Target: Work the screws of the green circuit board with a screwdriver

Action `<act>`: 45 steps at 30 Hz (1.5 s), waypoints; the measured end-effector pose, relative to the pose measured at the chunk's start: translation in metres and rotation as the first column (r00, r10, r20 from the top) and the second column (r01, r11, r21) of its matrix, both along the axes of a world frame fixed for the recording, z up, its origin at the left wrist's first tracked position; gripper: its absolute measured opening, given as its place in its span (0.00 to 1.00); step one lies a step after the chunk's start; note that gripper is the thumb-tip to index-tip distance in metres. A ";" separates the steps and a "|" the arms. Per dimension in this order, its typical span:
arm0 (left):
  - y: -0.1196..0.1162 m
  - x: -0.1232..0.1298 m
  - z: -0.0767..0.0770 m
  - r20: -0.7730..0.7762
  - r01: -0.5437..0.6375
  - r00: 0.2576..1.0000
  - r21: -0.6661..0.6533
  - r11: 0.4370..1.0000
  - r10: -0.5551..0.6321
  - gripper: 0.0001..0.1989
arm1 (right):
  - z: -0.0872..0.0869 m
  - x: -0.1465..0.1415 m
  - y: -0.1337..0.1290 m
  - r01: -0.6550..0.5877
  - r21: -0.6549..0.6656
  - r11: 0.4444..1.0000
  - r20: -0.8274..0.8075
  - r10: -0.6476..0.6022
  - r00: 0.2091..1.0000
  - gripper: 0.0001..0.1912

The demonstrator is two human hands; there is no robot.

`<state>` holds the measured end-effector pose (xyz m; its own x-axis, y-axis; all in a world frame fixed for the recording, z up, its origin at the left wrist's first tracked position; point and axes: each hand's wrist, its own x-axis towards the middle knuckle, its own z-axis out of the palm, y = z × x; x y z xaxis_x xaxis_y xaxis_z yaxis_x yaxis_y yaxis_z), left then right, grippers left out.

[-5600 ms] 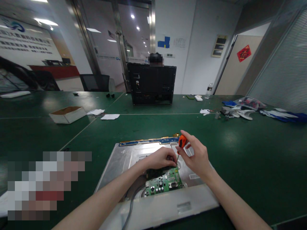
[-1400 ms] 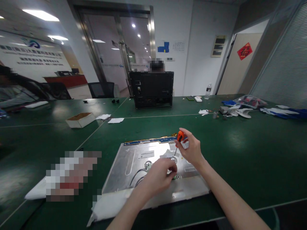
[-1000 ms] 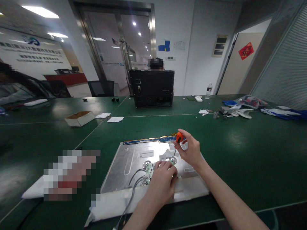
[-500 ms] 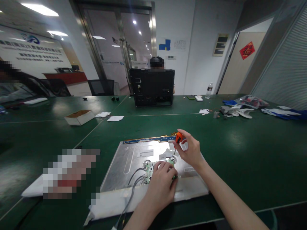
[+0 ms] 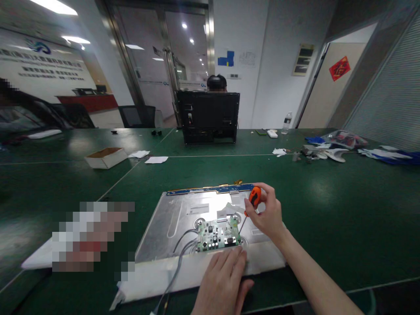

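Observation:
A metal display panel (image 5: pixel 157 227) lies on the green table, with a blue circuit strip (image 5: pixel 210 190) along its far edge and a white film along its near edge. On the panel sits a green circuit board (image 5: pixel 215 234), with cables (image 5: pixel 180 262) running from its left side. My right hand (image 5: pixel 267 212) is closed on an orange screwdriver (image 5: pixel 254 197), whose shaft slants down to the board's right edge. My left hand (image 5: pixel 225 275) lies flat over the near film, just below the board, its fingers stretched out and holding nothing.
Pixelated material (image 5: pixel 88 236) lies to the left. Farther back are an open white box (image 5: pixel 106 158), papers (image 5: pixel 156 160), and a black monitor (image 5: pixel 210 118) with a person behind it. Parts (image 5: pixel 315 152), a bag (image 5: pixel 344 138) and a bottle (image 5: pixel 286 123) stand or lie at the back right.
My left hand has moved off the circuit board toward me, uncovering it. My right hand and the screwdriver have shifted slightly right, and the tip has moved from the upper screw area to the board's lower right.

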<state>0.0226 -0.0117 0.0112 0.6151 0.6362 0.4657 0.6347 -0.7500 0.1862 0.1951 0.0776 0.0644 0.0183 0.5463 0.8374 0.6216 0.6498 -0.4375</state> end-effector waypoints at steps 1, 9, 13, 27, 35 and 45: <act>-0.001 -0.001 -0.003 -0.045 0.032 0.999 0.058 0.998 -0.029 0.18 | 0.000 -0.002 -0.001 -0.011 -0.011 1.000 0.003 0.011 1.000 0.18; 0.002 -0.007 -0.023 -0.239 0.062 0.971 0.236 0.970 -0.004 0.33 | -0.002 -0.007 -0.002 -0.035 -0.016 0.999 -0.006 0.035 0.999 0.19; 0.004 -0.007 -0.025 -0.228 0.047 0.973 0.291 0.956 0.021 0.34 | -0.004 -0.008 -0.001 -0.032 -0.019 0.999 -0.003 0.032 0.999 0.19; 0.008 -0.004 -0.026 -0.166 0.018 0.985 0.371 0.928 0.048 0.33 | -0.005 -0.009 -0.004 -0.031 -0.010 0.999 0.012 0.031 0.999 0.19; 0.010 -0.004 -0.024 -0.157 0.022 0.987 0.396 0.918 0.044 0.32 | -0.004 -0.010 -0.004 -0.028 -0.001 1.000 0.031 0.028 0.999 0.19; 0.010 -0.006 -0.032 -0.170 0.035 0.985 0.384 0.923 0.034 0.33 | -0.003 -0.011 -0.005 -0.022 0.005 1.000 0.058 0.022 0.998 0.18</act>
